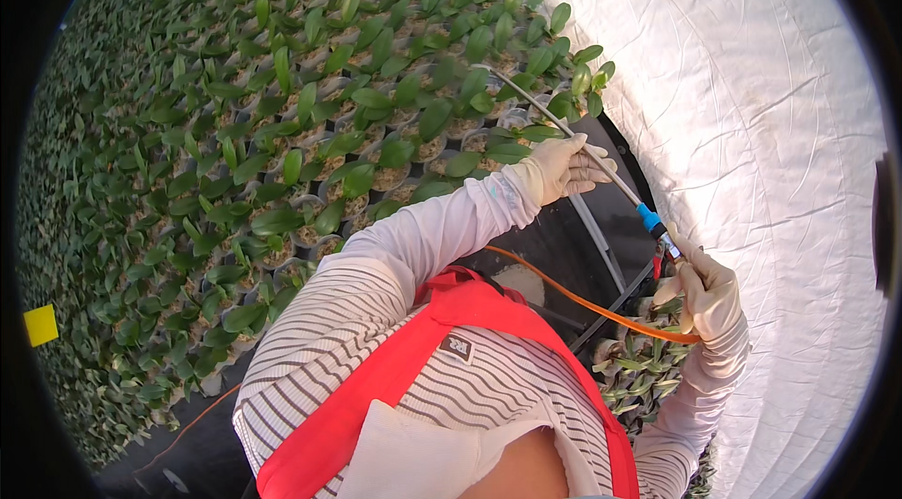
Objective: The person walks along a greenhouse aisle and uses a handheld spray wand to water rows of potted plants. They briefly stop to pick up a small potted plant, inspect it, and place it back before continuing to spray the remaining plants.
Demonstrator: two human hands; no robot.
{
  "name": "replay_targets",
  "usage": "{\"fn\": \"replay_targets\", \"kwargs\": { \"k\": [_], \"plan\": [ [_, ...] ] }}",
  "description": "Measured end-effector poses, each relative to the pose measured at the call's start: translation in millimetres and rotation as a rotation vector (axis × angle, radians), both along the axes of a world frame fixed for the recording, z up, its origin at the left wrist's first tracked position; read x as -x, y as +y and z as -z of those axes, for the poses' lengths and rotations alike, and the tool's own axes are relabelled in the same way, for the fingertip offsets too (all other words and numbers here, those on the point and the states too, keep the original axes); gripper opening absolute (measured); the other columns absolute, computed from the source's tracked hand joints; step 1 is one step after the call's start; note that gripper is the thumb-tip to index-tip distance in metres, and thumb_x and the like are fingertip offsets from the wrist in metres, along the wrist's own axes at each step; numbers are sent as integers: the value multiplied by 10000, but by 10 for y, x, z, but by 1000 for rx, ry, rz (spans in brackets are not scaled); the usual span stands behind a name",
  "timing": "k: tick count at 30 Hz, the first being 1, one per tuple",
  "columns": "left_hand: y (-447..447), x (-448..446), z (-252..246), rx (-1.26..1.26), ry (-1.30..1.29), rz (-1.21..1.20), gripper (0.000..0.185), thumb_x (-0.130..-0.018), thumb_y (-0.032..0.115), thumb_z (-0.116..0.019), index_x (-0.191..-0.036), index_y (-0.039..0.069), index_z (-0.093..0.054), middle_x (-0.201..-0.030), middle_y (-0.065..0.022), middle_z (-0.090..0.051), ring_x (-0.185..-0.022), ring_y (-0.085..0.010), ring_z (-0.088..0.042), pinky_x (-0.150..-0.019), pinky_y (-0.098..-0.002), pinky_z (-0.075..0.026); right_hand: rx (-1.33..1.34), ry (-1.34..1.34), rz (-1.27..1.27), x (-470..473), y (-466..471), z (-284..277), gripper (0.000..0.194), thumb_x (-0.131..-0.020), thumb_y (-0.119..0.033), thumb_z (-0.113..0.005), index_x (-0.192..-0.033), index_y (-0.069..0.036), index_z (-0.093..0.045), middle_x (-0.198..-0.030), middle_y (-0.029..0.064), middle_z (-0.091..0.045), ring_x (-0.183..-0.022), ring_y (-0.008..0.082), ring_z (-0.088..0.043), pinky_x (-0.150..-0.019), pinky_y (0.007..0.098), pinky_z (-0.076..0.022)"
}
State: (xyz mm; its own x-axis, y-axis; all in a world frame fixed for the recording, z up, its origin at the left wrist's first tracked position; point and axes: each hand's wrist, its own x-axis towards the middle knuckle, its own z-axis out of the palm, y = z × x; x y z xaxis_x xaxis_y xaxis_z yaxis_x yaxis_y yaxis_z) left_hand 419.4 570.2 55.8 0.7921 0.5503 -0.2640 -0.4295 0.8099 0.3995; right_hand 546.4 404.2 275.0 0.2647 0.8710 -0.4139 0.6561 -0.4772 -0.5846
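Note:
My left hand [567, 168], in a pale glove, is at the middle of a thin metal spray lance [542, 108], its thumb side against the tube. My right hand [705, 291], also gloved, grips the lance's rear end by the blue fitting [647, 216] and a valve with a red lever [657, 265]. An orange hose [592, 310] runs from beneath my right hand across my front. The lance's tip lies over young broad-leaved potted plants [394, 153], with a faint blur near it.
Dense rows of plants in clear pots fill the left. A white sheet [761, 111] hangs along the right. Metal frame bars [599, 238] and a black surface lie below my left hand. More plants [634, 365] stand under my right arm. A yellow card [41, 325] is at far left.

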Motion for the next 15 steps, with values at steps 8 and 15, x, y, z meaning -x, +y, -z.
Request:
{"fn": "replay_targets", "kwargs": {
  "k": [8,15],
  "plan": [
    [62,81,30,11,0,-16,403,-971,369,-362,-1101,38,-552,-1067,-119,-643,-865,-170,-659,-616,-262,-537,27,5,25,96,100,9,363,-899,-39,-430,-1246,-35,-534,-561,49,-597,-402,17,-402,-416,164,-327],
    [121,96,35,-3,-6,-24,404,-970,372,-360,-1100,41,-552,-1057,-117,-647,-857,-169,-661,-623,-268,-541,-8,-34,-4,55,132,70,366,-894,-41,-436,-1247,-32,-532,-557,50,-600,-396,18,-391,-417,162,-330]
  ]
}}
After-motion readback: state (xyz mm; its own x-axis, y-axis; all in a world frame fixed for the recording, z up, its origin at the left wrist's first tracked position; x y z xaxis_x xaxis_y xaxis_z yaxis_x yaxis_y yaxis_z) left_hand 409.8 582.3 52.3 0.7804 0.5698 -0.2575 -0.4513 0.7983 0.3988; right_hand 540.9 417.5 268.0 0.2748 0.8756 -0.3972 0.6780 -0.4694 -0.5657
